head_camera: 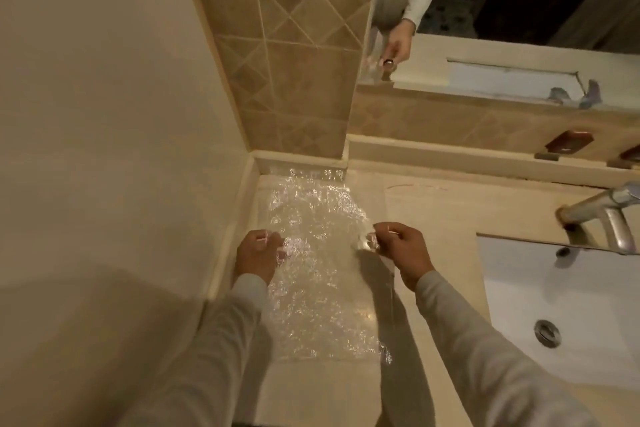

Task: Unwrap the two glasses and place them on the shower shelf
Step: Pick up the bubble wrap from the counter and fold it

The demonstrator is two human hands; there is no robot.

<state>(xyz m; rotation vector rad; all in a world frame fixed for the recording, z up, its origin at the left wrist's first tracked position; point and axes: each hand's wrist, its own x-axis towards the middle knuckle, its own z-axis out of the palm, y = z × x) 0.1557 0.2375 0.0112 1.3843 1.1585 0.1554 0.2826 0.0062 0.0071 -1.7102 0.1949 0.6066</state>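
A long sheet of clear bubble wrap (318, 274) lies spread on the beige counter (426, 215), reaching back to the tiled corner. My left hand (258, 255) pinches the sheet's left edge. My right hand (403, 250) pinches the sheet's right edge, where something small, clear and glassy (367, 241) glints at my fingertips; I cannot tell whether it is a glass. No whole glass shows on the counter. In the mirror (519, 10) a reflected hand holds a small round-topped object.
A white sink (561, 308) with a metal drain is set into the counter at the right, and a chrome tap (602, 215) stands behind it. Brown tiles (298, 45) cover the back wall. A plain wall bounds the counter on the left. Two brown fittings (568, 144) sit on the ledge.
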